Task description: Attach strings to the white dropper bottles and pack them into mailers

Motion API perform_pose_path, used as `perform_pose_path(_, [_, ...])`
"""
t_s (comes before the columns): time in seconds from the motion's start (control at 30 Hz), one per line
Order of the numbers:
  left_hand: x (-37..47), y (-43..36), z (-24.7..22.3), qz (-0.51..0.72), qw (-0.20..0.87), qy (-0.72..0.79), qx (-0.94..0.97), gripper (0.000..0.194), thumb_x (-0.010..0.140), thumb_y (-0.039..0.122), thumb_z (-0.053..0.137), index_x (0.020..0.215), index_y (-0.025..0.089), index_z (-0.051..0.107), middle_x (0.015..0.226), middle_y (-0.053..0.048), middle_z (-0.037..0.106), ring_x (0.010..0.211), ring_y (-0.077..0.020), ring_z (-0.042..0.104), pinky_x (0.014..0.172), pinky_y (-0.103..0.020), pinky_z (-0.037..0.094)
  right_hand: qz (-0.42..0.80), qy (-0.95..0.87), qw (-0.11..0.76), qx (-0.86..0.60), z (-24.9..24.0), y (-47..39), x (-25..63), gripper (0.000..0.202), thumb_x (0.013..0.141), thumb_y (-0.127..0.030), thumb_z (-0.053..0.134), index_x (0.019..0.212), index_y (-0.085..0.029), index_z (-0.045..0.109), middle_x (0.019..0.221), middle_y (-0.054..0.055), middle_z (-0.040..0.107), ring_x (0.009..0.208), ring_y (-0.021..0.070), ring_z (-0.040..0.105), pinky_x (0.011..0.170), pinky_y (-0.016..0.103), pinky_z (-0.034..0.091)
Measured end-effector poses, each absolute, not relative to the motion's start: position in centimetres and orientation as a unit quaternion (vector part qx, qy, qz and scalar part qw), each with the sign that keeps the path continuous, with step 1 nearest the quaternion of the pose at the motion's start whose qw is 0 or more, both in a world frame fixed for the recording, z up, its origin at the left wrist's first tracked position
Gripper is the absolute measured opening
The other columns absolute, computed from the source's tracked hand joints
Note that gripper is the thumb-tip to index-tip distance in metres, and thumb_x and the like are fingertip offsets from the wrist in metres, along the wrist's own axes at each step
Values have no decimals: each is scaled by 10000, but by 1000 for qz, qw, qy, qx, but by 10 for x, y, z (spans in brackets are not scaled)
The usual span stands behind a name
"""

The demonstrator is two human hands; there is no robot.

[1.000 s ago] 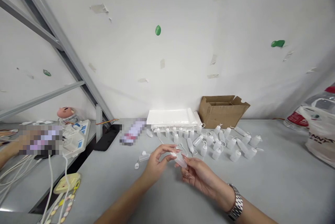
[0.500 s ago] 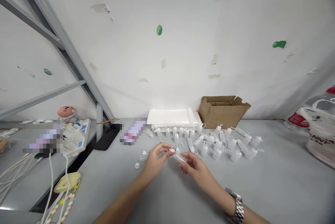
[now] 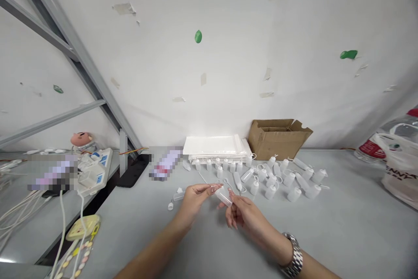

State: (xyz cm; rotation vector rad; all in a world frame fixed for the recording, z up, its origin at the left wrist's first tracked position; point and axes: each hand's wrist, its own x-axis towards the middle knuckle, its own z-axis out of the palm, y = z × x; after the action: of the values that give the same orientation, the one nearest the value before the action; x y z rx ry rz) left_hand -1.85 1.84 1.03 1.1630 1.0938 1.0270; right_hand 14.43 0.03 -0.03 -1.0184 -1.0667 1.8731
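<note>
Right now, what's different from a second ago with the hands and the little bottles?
Another person's arm, at the far left before, has gone out of view. The left hand's fingers, arched earlier, now lie flatter at one end of the small bottle. It and the right hand still hold it. The other bottles and cardboard box stayed put.

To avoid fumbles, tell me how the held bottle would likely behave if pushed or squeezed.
The bottle is probably light: it looks small between the left hand and right hand. On its side it would likely roll, its body being rounded. Its translucent, plastic-looking body may give slightly when squeezed.
</note>
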Motion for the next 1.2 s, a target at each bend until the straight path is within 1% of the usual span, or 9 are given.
perform_pose_path(0.13, [-18, 18, 10, 439, 574, 493, 484, 292, 725, 401, 647, 889, 171, 723, 994, -75, 711, 1054, -274, 594, 979, -406, 394, 649, -458, 423, -435, -6, 3, 143, 520, 592, -618, 673, 835, -174, 554, 563, -17, 592, 508, 131, 527, 546, 275, 395])
perform_pose_path(0.23, [-19, 19, 9, 440, 581, 486, 482, 289, 703, 397, 667, 872, 170, 727, 1008, -83, 705, 1051, -278, 596, 973, -411, 403, 627, -466, 438, -446, -7, 3, 143, 505, 539, -584, 728, 783, -185, 540, 571, -22, 584, 525, 137, 532, 549, 279, 404])
perform_pose_path(0.47, [-20, 21, 15, 437, 575, 466, 511, 214, 685, 341, 688, 824, 186, 738, 1002, -69, 708, 1046, -272, 598, 987, -414, 392, 764, -384, 336, -395, -3, 1, 146, 571, 738, -693, 446, 636, -143, 561, 404, -20, 504, 346, 75, 395, 438, 235, 294])
perform_pose_path(0.67, [-16, 17, 16, 448, 547, 497, 503, 219, 686, 339, 673, 823, 181, 735, 1005, -72, 708, 1029, -267, 608, 961, -405, 412, 592, -495, 442, -457, -9, 3, 144, 462, 636, -592, 659, 836, -181, 589, 637, -8, 592, 540, 137, 531, 565, 282, 414])
perform_pose_path(0.73, [-14, 17, 14, 448, 542, 501, 505, 196, 677, 323, 675, 801, 184, 737, 985, -67, 714, 1025, -267, 610, 955, -403, 417, 570, -506, 453, -462, -11, 2, 144, 421, 648, -576, 660, 788, -185, 590, 640, -8, 578, 556, 140, 521, 565, 283, 406])
perform_pose_path(0.83, [-12, 16, 12, 459, 542, 485, 511, 155, 676, 296, 669, 762, 187, 736, 951, -61, 724, 1001, -262, 621, 950, -393, 421, 653, -469, 414, -426, -10, 1, 144, 446, 692, -614, 596, 665, -169, 568, 470, -50, 464, 434, 94, 402, 510, 263, 354])
perform_pose_path(0.93, [-11, 16, 11, 465, 550, 454, 524, 135, 688, 281, 656, 751, 190, 732, 966, -58, 719, 987, -254, 624, 946, -387, 424, 786, -377, 344, -350, -7, -1, 145, 457, 710, -601, 589, 667, -146, 578, 409, -92, 365, 371, 50, 280, 513, 259, 356])
perform_pose_path(1.03, [-12, 16, 13, 468, 546, 453, 528, 144, 702, 294, 642, 737, 184, 729, 946, -60, 723, 987, -256, 622, 940, -389, 428, 796, -368, 340, -339, -4, 0, 143, 477, 707, -600, 593, 712, -123, 605, 461, -44, 479, 390, 64, 371, 522, 264, 369])
perform_pose_path(1.2, [-14, 17, 11, 464, 528, 476, 528, 172, 735, 311, 612, 759, 185, 727, 939, -61, 724, 964, -249, 631, 922, -383, 442, 661, -464, 412, -422, -4, 1, 140, 420, 605, -543, 715, 746, -167, 593, 597, -12, 587, 534, 125, 508, 558, 265, 386])
